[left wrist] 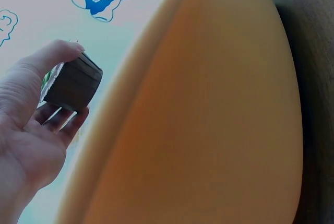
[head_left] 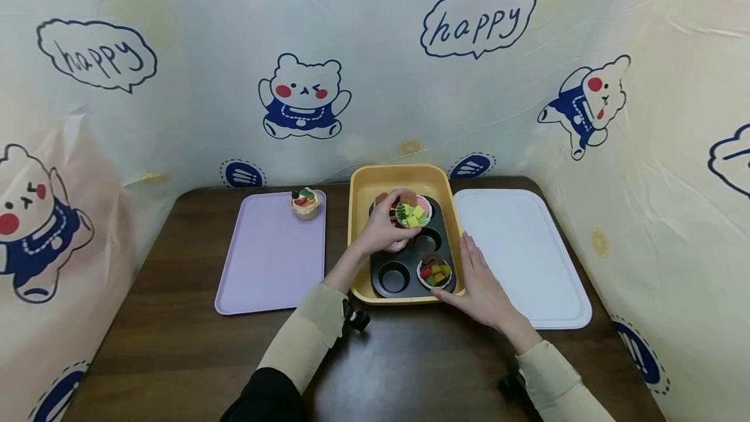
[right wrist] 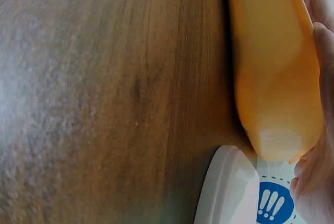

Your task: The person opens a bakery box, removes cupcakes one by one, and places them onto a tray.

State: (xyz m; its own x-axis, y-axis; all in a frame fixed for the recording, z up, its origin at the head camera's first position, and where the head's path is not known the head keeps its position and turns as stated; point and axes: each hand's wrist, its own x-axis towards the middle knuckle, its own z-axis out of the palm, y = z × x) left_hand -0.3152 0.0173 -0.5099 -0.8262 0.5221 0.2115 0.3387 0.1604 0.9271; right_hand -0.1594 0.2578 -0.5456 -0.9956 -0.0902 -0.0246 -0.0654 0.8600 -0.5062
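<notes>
My left hand (head_left: 383, 230) holds a toy cupcake (head_left: 413, 213) between thumb and fingers over the back of a dark muffin pan (head_left: 413, 259). Green and yellow pieces top it; its dark, tapered cup (left wrist: 75, 83) shows in the left wrist view. The pan lies in a yellow tray (head_left: 360, 194). Another toy cupcake (head_left: 434, 272), with red and yellow pieces, sits in the pan's front right cup. Other toppings at the pan's left are partly hidden by the left hand. My right hand (head_left: 483, 285) rests along the yellow tray's right front corner, fingers extended, thumb at the front rim.
A lilac tray (head_left: 269, 253) lies to the left, bearing a toy fruit tart (head_left: 305, 204) at its back right corner. On the right is a white tray (head_left: 521, 253). All stand on a brown wooden table (head_left: 176, 344) before a printed curtain (head_left: 381, 103).
</notes>
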